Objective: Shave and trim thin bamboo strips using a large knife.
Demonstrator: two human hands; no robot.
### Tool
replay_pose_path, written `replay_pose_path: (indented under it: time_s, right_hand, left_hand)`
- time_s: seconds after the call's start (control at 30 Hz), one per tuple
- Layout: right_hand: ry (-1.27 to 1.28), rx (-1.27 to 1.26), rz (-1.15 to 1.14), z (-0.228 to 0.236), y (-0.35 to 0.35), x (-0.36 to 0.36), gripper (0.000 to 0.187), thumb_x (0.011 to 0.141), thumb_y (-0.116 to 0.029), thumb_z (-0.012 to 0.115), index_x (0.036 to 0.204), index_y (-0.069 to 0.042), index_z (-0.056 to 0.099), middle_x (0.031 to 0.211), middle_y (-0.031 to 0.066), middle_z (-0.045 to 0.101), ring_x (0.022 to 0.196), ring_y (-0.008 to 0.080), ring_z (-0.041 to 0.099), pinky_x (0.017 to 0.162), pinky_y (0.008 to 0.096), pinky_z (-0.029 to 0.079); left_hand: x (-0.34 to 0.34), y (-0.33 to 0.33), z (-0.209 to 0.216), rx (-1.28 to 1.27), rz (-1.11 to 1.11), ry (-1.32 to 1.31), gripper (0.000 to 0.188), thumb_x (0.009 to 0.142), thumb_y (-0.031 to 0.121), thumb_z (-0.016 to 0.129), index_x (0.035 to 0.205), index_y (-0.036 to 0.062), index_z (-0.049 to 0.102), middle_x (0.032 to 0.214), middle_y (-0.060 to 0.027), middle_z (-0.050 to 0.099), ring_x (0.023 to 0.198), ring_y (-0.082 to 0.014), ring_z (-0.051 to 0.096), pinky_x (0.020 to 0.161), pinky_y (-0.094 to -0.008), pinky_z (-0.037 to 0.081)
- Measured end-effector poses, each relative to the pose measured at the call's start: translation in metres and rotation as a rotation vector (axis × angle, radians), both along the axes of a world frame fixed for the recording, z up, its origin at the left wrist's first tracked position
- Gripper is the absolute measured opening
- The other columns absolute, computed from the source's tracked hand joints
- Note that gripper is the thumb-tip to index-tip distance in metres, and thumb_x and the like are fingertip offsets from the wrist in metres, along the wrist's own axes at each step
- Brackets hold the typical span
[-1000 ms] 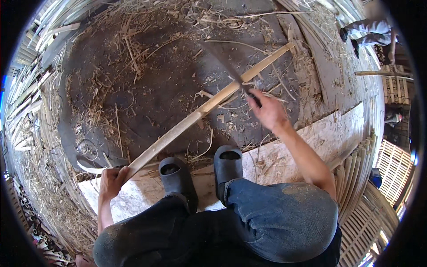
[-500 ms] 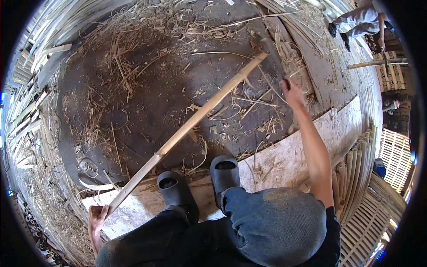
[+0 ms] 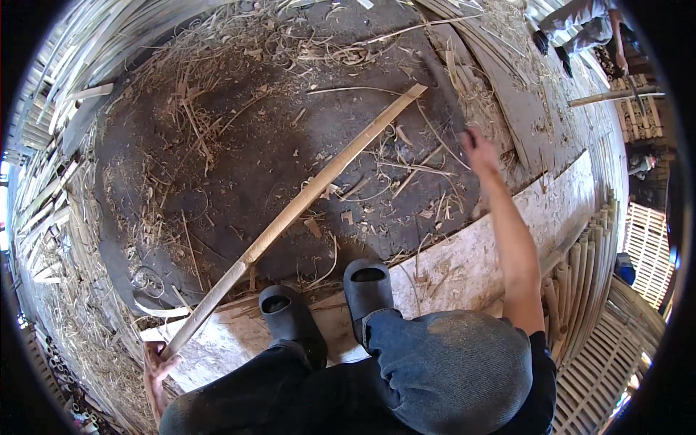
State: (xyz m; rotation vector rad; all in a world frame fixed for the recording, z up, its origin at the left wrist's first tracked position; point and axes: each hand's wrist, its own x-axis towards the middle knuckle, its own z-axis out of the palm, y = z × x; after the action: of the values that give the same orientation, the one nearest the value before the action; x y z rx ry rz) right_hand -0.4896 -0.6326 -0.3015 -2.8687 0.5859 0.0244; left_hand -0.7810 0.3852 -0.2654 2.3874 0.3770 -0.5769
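A long split bamboo strip [image 3: 293,206] slants from the lower left up to the middle right, its far end raised over the dark mat. My left hand [image 3: 156,367] is closed around its near end at the lower left. Off to the right of the strip's far end is my right hand [image 3: 481,151], arm stretched forward, fingers curled on a long dark knife [image 3: 444,81]. The blade is smeared by motion and only faintly visible. It stands apart from the strip.
Shavings and thin slivers [image 3: 196,130] litter the dark mat [image 3: 254,174]. My sandalled feet [image 3: 293,319] rest on a pale board [image 3: 464,264]. Bamboo poles [image 3: 580,283] lie at right, split strips [image 3: 51,138] at left. Another person [image 3: 587,29] is at the upper right.
The strip's far end has shifted slightly left and toward me, and its near end has slid a little lower left with my left hand. My right hand stays near the same place.
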Motion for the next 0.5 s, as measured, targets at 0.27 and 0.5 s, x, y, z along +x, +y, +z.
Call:
replay_pose_path:
  time_s: [0.27, 0.5]
  right_hand:
    - [-0.560, 0.075, 0.091, 0.027, 0.021, -0.061, 0.034, 0.100, -0.021, 0.061, 0.130, -0.003, 0.057, 0.095, 0.0164, 0.068, 0.078, 0.0208, 0.067, 0.067, 0.0318, 0.053]
    - [-0.521, 0.752, 0.066, 0.013, 0.134, -0.092, 0.031, 0.101, -0.021, 0.061, 0.123, -0.001, 0.053, 0.070, -0.0016, 0.053, 0.062, 0.0046, 0.050, 0.050, 0.0226, 0.038]
  left_hand:
    - [0.027, -0.151, 0.021, -0.331, 0.325, 0.073, 0.077, 0.050, 0.036, 0.102, 0.099, -0.0065, 0.059, 0.086, -0.0078, 0.058, 0.071, -0.0142, 0.056, 0.052, -0.0299, 0.045]
    - [0.086, -0.210, 0.019, -0.130, -0.181, -0.254, 0.060, 0.064, 0.044, 0.087, 0.049, 0.0108, 0.039, 0.043, 0.0013, 0.035, 0.038, -0.0109, 0.032, 0.038, -0.0344, 0.022]
